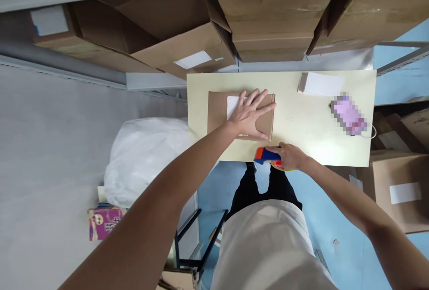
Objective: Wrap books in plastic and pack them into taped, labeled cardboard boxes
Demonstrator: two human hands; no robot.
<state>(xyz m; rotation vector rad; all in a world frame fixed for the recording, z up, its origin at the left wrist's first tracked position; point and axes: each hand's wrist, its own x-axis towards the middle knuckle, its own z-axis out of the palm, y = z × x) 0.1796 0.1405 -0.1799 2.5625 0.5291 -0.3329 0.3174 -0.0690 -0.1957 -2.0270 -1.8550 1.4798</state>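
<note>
A flat brown cardboard box [217,111] with a white label lies on the left part of a pale wooden table [301,120]. My left hand [251,113] rests flat on top of it, fingers spread. My right hand [291,157] is at the table's near edge, closed round a blue, red and yellow tape dispenser [266,155], just below the box's right corner.
A stack of white labels [321,83] and a blurred pink object [348,115] sit on the table's right part. Cardboard boxes [268,13] are stacked behind the table, with more boxes [398,187] at the right. A white plastic bag [147,156] stands left of the table.
</note>
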